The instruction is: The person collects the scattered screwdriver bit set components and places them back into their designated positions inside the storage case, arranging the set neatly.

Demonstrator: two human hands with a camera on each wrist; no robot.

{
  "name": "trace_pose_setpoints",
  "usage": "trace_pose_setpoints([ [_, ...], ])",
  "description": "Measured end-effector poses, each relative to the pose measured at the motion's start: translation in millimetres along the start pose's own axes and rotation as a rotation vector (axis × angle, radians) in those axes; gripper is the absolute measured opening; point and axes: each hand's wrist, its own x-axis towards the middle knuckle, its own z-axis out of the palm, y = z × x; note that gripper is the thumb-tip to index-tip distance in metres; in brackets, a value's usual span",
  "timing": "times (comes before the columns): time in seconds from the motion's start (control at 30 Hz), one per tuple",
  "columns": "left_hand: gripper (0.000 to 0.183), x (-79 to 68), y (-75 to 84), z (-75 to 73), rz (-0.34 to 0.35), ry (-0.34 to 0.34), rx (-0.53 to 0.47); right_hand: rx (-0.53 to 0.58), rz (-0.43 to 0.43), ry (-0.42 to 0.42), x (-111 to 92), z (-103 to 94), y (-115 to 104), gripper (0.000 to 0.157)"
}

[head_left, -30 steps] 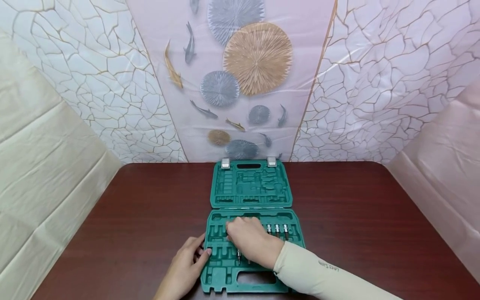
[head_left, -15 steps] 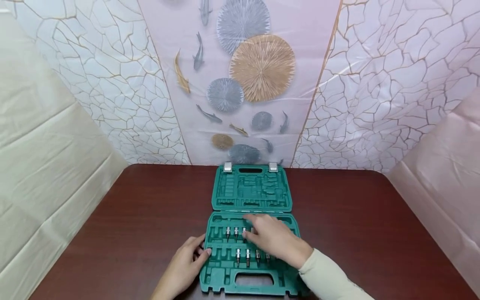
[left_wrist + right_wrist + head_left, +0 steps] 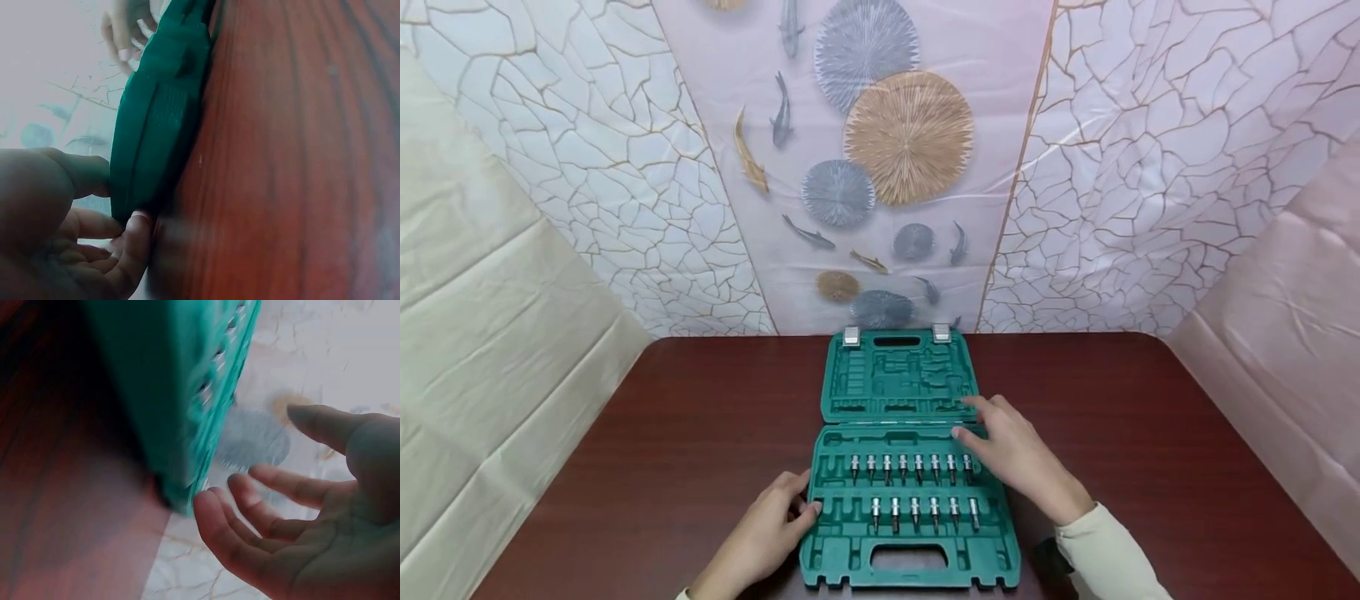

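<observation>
A green plastic tool case (image 3: 842, 573) lies open on the table, its lid (image 3: 898, 379) folded back. Two rows of silver bit sockets sit upright in its moulded slots, an upper row (image 3: 903, 468) and a shorter lower row (image 3: 914, 512). My left hand (image 3: 760, 533) grips the case's left edge, thumb on the rim; the left wrist view shows the fingers (image 3: 134, 250) against its side. My right hand (image 3: 1022, 458) hovers over the right side near the hinge, holding nothing. Loosely spread fingers (image 3: 250, 506) show in the right wrist view, beside the case.
Dark red-brown wooden table (image 3: 715, 408) extends on both sides of the case. Two silver latches (image 3: 942, 333) stand on the lid's far edge, close to the patterned back wall (image 3: 880, 167). A dark object (image 3: 1051, 557) shows at my right sleeve.
My right hand has moved right, off the upper row, and its fingers have loosened. Both rows of bit sockets now show in full. My left hand stays on the case's edge.
</observation>
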Motion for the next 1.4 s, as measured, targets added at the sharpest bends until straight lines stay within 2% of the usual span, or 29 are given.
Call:
trace_pose_setpoints([
  [0.17, 0.058, 0.0, 2.5, -1.3, 0.015, 0.033, 0.026, 0.047, 0.054, -0.017, 1, -4.0, 19, 0.067],
  [0.27, 0.057, 2.1, 3.8, 0.4, -0.002, 0.052, 0.041, 0.084, 0.067, -0.047, 6, -5.6, 27, 0.071],
  [0.43, 0.055, 9.2, 7.7, 9.6, -0.002, 0.063, 0.072, 0.096, 0.106, -0.078, 11, -7.3, 42, 0.073],
  [0.57, 0.054, 12.1, 9.5, 13.3, 0.03, 0.067, 0.092, 0.094, 0.096, -0.08, 14, -9.4, 49, 0.071],
  [0.63, 0.055, 12.1, 10.2, 12.5, 0.045, 0.052, 0.087, 0.099, 0.082, -0.079, 14, -11.1, 51, 0.071],
  [0.77, 0.057, 13.1, 12.2, 4.0, 0.059, -0.024, 0.064, 0.167, 0.071, -0.086, 13, -13.9, 53, 0.069],
  [0.83, 0.056, 15.3, 12.8, -2.3, 0.048, -0.058, 0.063, 0.206, 0.07, -0.083, 12, -14.6, 54, 0.065],
  [0.9, 0.051, 19.2, 13.4, -8.1, 0.034, -0.059, 0.086, 0.217, 0.061, -0.071, 12, -14.7, 57, 0.061],
  [1.03, 0.039, 37.9, 19.3, -19.8, 0.019, 0.008, 0.149, 0.175, 0.019, -0.016, 23, -16.8, 62, 0.054],
  [1.13, 0.036, 63.8, 23.9, -25.4, 0.034, 0.081, 0.176, 0.131, -0.021, 0.036, 37, -19.3, 65, 0.051],
  [1.27, 0.042, 101.2, 27.4, -28.4, 0.048, 0.159, 0.198, 0.083, -0.079, 0.087, 56, -20.8, 68, 0.052],
  [1.4, 0.054, 132.3, 27.6, -29.4, 0.051, 0.19, 0.2, 0.058, -0.115, 0.089, 73, -20.6, 72, 0.058],
])
